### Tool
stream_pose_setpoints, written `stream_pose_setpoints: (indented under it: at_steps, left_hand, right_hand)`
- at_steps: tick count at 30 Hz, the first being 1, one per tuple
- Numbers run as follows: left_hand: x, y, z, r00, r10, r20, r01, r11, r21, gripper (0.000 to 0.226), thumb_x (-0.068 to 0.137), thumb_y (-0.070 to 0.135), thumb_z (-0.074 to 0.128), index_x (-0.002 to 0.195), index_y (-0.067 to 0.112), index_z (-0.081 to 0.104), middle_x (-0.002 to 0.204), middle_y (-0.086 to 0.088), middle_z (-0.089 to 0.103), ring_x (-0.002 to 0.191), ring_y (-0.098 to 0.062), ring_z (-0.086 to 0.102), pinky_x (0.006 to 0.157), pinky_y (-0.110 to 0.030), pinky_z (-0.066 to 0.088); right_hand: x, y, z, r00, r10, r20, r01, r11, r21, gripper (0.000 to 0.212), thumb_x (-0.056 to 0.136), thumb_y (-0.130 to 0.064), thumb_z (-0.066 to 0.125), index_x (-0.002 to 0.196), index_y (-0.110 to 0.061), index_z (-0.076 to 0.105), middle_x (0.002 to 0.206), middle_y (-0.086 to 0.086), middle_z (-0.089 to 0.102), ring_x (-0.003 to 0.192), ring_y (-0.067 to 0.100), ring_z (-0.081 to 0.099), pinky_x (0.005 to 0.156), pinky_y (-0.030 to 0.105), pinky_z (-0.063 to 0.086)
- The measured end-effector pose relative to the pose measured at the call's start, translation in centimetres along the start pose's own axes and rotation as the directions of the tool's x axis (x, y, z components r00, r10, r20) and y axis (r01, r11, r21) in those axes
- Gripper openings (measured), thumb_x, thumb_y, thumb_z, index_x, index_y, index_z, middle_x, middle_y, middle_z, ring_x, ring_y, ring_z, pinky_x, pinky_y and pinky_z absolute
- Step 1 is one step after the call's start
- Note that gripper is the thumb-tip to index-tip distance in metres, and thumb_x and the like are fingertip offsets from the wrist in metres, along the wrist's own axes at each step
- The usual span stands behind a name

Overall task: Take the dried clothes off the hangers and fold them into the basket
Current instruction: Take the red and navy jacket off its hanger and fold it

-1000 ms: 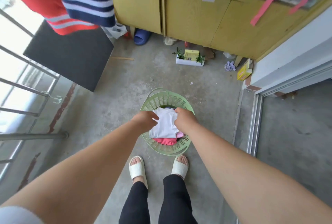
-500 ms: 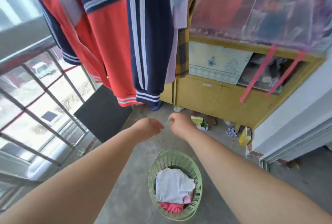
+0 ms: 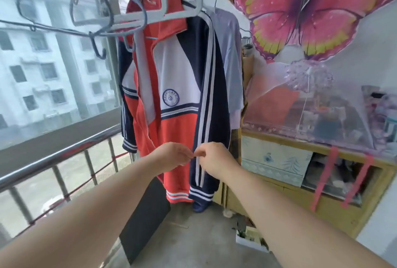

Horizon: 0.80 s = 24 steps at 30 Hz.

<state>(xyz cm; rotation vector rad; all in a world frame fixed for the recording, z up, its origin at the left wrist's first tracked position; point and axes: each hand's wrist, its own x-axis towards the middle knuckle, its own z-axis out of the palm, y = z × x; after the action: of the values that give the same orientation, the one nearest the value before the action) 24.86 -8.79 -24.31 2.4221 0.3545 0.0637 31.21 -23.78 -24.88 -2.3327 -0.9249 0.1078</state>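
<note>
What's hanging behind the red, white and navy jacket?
A pale lilac short-sleeved garment, only one edge and a sleeve showing. The red, white and navy jacket covers the rest.

Jacket [image 3: 178,87] on hanger [image 3: 150,13], railing [image 3: 60,156] left, cabinet [image 3: 322,203] right

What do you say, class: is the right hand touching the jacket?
Cannot tell. In the head view the right hand overlaps the jacket at its navy sleeve, but no pinched cloth or gap shows plainly.
</note>
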Motion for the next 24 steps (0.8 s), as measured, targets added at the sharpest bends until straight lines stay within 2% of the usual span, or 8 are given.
stream_pose_setpoints:
  at_steps: [5,8,11,14,17,18,21,24]
  left_hand:
    - [0.9,2.2,-5.5,0.987,0.084,-0.137,-0.084,0.996,0.006,0.021,0.091,0.013,0.058,0.096,0.033,0.062,0.103,0.006,0.066,0.088,-0.006,0.058,0.061,-0.001,0.042]
    - [1.5,3.5,-8.2,0.95,0.109,-0.292,-0.125,0.992,-0.035,0.024,0.088,0.008,0.059,0.106,0.021,0.068,0.098,0.005,0.068,0.08,-0.007,0.061,0.057,-0.002,0.04]
    - [2.5,4.0,-10.4,0.913,0.08,-0.399,-0.111,0.992,-0.055,0.026,0.088,0.013,0.059,0.111,0.022,0.065,0.103,0.005,0.068,0.083,-0.012,0.062,0.056,-0.011,0.043]
    - [4.1,4.1,-13.0,0.873,0.01,-0.488,-0.068,0.993,-0.101,0.049,0.086,0.023,0.065,0.132,0.019,0.05,0.117,-0.004,0.063,0.091,-0.02,0.062,0.071,-0.022,0.05]
    - [5.3,4.5,-15.3,0.795,-0.049,-0.604,-0.035,0.991,-0.126,0.077,0.082,0.038,0.069,0.144,0.016,0.03,0.131,-0.01,0.054,0.106,-0.027,0.057,0.09,-0.038,0.05]
    - [5.7,4.8,-15.9,0.778,-0.06,-0.625,-0.04,0.989,-0.146,0.086,0.079,0.044,0.071,0.147,0.017,0.024,0.138,-0.011,0.048,0.115,-0.029,0.054,0.096,-0.04,0.048]
    - [6.5,5.7,-17.3,0.784,-0.068,-0.617,-0.135,0.951,-0.277,0.108,0.068,0.051,0.078,0.15,0.025,0.013,0.152,-0.005,0.032,0.136,-0.029,0.037,0.11,-0.044,0.035]
    - [6.1,8.1,-17.7,0.86,-0.036,-0.509,-0.257,0.831,-0.493,0.098,0.076,0.051,0.073,0.151,0.024,0.015,0.149,0.0,0.036,0.138,-0.023,0.032,0.11,-0.036,0.028]
  right_hand:
    - [2.2,-3.6,-4.4,0.986,-0.109,-0.125,0.103,0.993,-0.049,0.033,0.087,-0.009,0.048,0.11,-0.022,0.068,0.106,0.0,0.068,0.099,0.021,0.062,0.089,0.038,0.052]
    - [3.5,-5.4,-6.7,0.967,-0.164,-0.197,0.146,0.984,-0.103,0.037,0.086,-0.006,0.047,0.114,-0.021,0.064,0.11,0.001,0.064,0.102,0.023,0.06,0.088,0.038,0.052]
    - [4.9,-6.7,-8.2,0.932,-0.236,-0.277,0.196,0.967,-0.162,0.042,0.088,-0.005,0.047,0.125,-0.021,0.058,0.124,0.002,0.056,0.109,0.023,0.057,0.091,0.038,0.049]
    - [6.4,-8.3,-10.0,0.851,-0.322,-0.415,0.251,0.944,-0.216,0.042,0.086,-0.003,0.049,0.124,-0.017,0.057,0.123,0.004,0.052,0.105,0.026,0.056,0.091,0.038,0.047]
    - [7.5,-10.3,-12.1,0.69,-0.433,-0.58,0.248,0.894,-0.373,0.042,0.08,-0.002,0.056,0.121,-0.014,0.058,0.121,0.005,0.051,0.109,0.027,0.051,0.094,0.039,0.04]
    - [7.7,-10.9,-12.8,0.661,-0.445,-0.604,0.215,0.884,-0.415,0.044,0.08,-0.004,0.057,0.122,-0.015,0.056,0.125,0.004,0.048,0.115,0.026,0.047,0.097,0.039,0.037]
    - [8.4,-12.4,-14.9,0.668,-0.389,-0.635,0.109,0.895,-0.433,0.051,0.084,-0.009,0.054,0.133,-0.02,0.04,0.144,0.004,0.029,0.134,0.027,0.026,0.107,0.048,0.025]
    - [9.5,-13.1,-16.6,0.749,-0.308,-0.587,0.089,0.924,-0.371,0.059,0.093,-0.013,0.048,0.147,-0.021,0.025,0.157,0.003,0.015,0.145,0.028,0.013,0.114,0.053,0.019]
